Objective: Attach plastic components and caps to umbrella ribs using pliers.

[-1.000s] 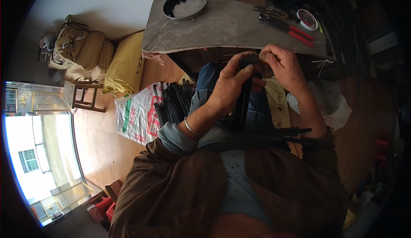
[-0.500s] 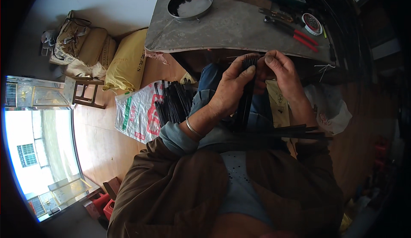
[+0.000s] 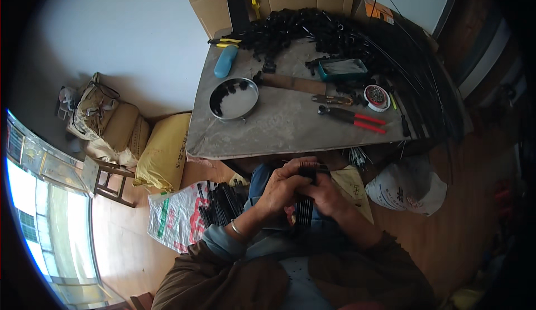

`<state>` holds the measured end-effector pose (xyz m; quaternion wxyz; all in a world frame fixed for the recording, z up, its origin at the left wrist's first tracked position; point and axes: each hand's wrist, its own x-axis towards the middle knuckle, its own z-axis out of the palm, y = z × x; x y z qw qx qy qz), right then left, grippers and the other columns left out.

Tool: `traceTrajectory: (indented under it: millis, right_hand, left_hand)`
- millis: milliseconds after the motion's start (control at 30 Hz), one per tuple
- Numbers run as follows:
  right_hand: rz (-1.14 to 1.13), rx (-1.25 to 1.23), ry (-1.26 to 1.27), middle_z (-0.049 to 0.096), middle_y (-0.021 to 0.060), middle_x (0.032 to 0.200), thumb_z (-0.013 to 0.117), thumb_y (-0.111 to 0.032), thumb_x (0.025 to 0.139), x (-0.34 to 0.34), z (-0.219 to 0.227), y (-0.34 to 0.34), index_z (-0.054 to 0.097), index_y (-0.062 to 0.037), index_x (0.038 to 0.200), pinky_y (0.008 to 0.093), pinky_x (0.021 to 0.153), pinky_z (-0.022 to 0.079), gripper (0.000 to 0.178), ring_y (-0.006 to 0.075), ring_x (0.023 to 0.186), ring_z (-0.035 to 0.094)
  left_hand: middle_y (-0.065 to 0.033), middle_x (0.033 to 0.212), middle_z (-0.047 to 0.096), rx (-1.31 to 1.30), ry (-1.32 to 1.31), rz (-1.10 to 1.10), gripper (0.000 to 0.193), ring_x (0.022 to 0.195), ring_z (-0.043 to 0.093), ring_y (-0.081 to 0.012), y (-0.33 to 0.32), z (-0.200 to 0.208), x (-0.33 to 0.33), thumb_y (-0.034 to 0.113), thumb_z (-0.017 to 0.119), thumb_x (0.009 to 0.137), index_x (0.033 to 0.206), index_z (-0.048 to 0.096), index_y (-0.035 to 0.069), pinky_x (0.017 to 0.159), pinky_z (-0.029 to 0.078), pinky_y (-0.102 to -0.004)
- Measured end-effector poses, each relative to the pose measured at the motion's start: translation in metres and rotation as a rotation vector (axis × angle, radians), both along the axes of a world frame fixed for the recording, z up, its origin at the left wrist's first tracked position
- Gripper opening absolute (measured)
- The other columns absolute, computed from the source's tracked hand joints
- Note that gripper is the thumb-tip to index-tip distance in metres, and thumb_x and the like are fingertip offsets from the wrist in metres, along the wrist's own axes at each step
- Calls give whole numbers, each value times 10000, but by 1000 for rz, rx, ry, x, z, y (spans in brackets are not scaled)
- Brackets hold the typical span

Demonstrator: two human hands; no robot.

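A bundle of thin black rods point(image 3: 304, 212) stands upright over my lap, between my two hands. Around its upper part, my left hand point(image 3: 283, 187) is closed, the thumb lying across the front. My right hand point(image 3: 326, 194) closes on the same bundle from the right, its fingers partly hidden behind the rods. A fine wire-like end shows beside the left fingers at the top. More black rods point(image 3: 222, 204) lie in a pile on a printed white sack point(image 3: 174, 218) to the left of my legs.
Ahead stands a grey-topped table point(image 3: 268, 137) with a round metal pan point(image 3: 233, 99), red-handled pliers point(image 3: 352, 118), a teal tray point(image 3: 343, 70), a white tub point(image 3: 377, 98) and a heap of black parts point(image 3: 301, 31). Yellow sacks point(image 3: 163, 154) and a wooden stool point(image 3: 114, 181) are left; a plastic bag point(image 3: 410, 184) is right.
The view has tipped up, showing more of the table. My right hand, earlier raised in a pinch beside the rod tops, has come in around the bundle. Loose rods over my right forearm no longer show.
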<state>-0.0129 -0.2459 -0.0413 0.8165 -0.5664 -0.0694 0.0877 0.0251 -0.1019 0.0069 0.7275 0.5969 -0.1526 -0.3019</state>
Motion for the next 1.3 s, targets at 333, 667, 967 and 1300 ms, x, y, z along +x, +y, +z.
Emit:
traceTrajectory:
  millis: [333, 667, 967, 1300]
  right_hand:
    - [78, 444, 371, 603, 203, 1165, 481, -133, 947, 4, 2, -24, 475, 38, 1234, 423, 905, 502, 334, 317, 1030, 627]
    - [43, 444, 520, 596, 214, 1167, 454, -52, 919, 25, 2, -52, 489, 17, 1207, 459, 859, 521, 299, 334, 1031, 622]
    - [34, 455, 604, 649, 227, 1011, 470, -16, 878, 36, -5, -65, 527, 8, 1099, 478, 892, 501, 230, 379, 902, 665]
    - [107, 413, 537, 642, 211, 1005, 446, -22, 895, 39, -11, -71, 527, -4, 1087, 418, 695, 544, 209, 325, 885, 667]
  left_hand:
    - [-103, 885, 659, 305, -256, -335, 456, 661, 635, -159, -20, 54, 196, 349, 603, 903, 1204, 585, 6, 589, 532, -276]
    - [-214, 982, 655, 809, -947, 410, 496, 888, 663, -327, -204, -13, 408, 328, 693, 733, 1067, 609, -29, 769, 542, -404]
    - [-214, 1091, 645, 1200, -956, 14, 419, 1044, 627, -330, -187, 6, 433, 297, 642, 729, 1020, 668, -3, 895, 507, -402]
    - [-164, 1033, 673, 1197, -890, 320, 542, 974, 652, -310, -111, 32, 454, 510, 691, 706, 1019, 691, 68, 853, 515, -415]
